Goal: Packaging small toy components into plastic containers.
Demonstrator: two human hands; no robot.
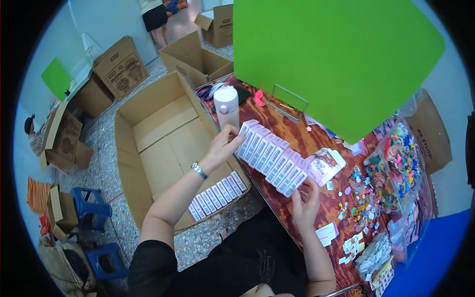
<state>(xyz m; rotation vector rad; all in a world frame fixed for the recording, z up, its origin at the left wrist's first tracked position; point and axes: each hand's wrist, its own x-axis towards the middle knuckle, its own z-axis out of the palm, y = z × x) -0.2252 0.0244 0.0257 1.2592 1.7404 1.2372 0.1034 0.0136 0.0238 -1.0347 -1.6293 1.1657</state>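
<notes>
From my feed, the big open brown cardboard carton point(163, 133) sits on the speckled floor beside the dark wooden table point(297, 133). On the table lies a row of small white-and-pink card boxes point(271, 159), pressed endwise between my left hand point(223, 146) and right hand point(306, 203). They look light and crushable, so I'd squeeze from both ends.

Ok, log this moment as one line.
left hand: on end of box row | right hand: on other end | row: on table
</notes>
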